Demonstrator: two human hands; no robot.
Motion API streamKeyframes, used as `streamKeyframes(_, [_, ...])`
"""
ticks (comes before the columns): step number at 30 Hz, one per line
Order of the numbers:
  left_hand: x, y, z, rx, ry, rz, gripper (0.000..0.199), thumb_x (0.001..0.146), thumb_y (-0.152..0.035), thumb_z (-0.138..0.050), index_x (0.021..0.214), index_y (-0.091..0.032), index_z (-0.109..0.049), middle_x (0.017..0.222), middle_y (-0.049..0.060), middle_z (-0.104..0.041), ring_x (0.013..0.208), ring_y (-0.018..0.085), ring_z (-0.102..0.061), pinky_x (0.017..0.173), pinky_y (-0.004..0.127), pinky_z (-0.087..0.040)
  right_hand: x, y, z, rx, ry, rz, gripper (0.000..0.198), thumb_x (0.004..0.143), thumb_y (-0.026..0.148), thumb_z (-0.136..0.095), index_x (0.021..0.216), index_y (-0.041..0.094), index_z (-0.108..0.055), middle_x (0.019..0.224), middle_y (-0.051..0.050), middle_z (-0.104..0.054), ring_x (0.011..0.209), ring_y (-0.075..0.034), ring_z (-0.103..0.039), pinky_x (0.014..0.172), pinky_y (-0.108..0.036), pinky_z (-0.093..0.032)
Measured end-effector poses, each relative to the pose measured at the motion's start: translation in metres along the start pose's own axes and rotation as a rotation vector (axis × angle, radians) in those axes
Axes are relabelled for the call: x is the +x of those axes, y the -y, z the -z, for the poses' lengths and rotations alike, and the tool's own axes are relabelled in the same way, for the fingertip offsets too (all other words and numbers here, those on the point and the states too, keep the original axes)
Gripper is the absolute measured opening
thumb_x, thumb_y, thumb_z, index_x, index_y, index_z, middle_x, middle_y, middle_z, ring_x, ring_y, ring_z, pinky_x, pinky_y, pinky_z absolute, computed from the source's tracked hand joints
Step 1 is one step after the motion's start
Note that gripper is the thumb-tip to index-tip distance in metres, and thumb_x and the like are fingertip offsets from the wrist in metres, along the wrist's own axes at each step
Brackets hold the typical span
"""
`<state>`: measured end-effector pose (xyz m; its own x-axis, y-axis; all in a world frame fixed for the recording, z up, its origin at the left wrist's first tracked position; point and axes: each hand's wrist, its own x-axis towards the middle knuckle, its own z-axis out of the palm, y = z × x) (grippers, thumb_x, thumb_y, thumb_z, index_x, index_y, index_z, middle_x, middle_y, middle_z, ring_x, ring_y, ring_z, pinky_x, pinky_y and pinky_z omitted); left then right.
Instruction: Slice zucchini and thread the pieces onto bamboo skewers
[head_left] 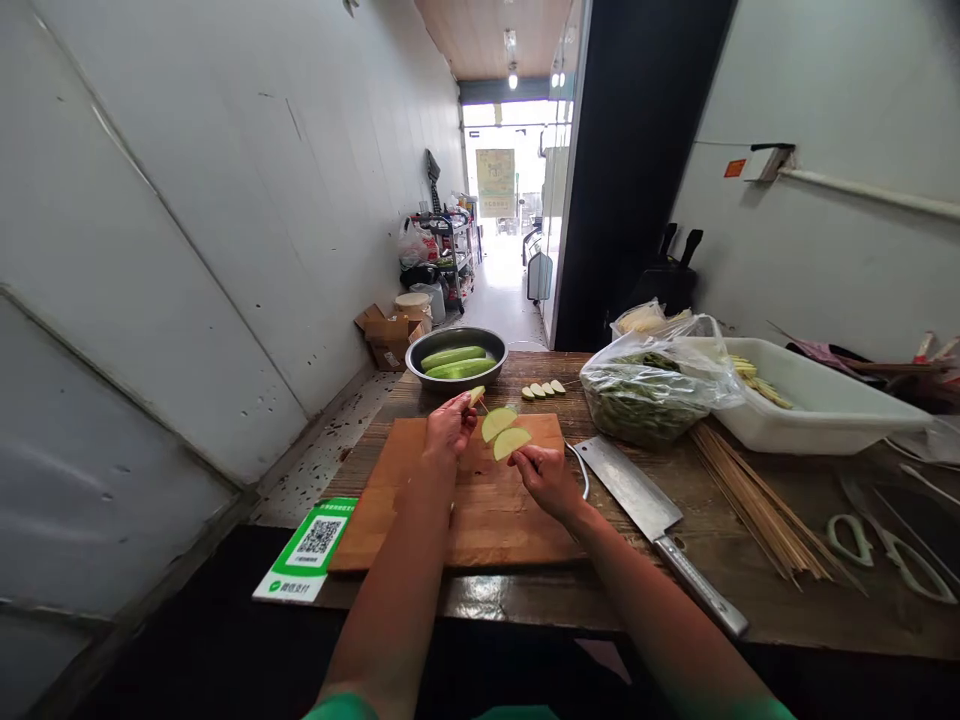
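Above the cutting board (495,515), two slices (512,443) are held by the fingers of the right hand (546,478), a third piece (477,395) by the left hand (448,425). Beyond, four slices (538,391) (seemingly already skewered) are laid on the worktop (787,622); two green gourds (461,369) are left uncut in the bowl (490,382).

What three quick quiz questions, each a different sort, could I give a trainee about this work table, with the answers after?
1. Multiple choice: which tool lies just right of the cutting board?
A) ladle
B) cleaver
C) whisk

2. True or false: the right hand is pinching a half-round slice.

3. Count: how many long green vegetables show in the metal bowl beyond the board?

Key: 1, B; 2, true; 3, two.
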<state>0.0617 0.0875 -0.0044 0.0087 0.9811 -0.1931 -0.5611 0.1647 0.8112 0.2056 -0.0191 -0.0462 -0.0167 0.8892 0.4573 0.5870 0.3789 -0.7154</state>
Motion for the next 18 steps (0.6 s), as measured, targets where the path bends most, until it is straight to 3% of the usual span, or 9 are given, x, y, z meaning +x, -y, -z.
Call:
streamKeyframes(7, [0.002, 0.004, 0.008, -0.070, -0.049, 0.021, 0.005, 0.074, -0.008, -0.057, 0.077, -0.008, -0.060, 0.073, 0.010, -0.066, 0.068, 0.016, -0.064, 0.066, 0.028, -0.053, -0.002, 0.001, 0.000, -0.055, 0.062, -0.027, 0.026, 0.085, 0.024, -0.043, 0.073, 0.019, -0.066, 0.065, -0.001, -0.064, 0.059, -0.012, -0.056, 0.055, -0.020, -0.036])
streamKeyframes(18, [-0.001, 0.002, 0.008, -0.044, -0.056, -0.013, 0.009, 0.072, -0.007, -0.056, 0.081, -0.008, -0.060, 0.072, 0.009, -0.067, 0.067, 0.017, -0.065, 0.069, 0.031, -0.053, -0.002, 0.005, 0.001, -0.029, 0.088, -0.031, 0.025, 0.085, 0.022, -0.044, 0.073, 0.018, -0.066, 0.068, -0.002, -0.066, 0.062, -0.013, -0.057, 0.057, -0.021, -0.037])
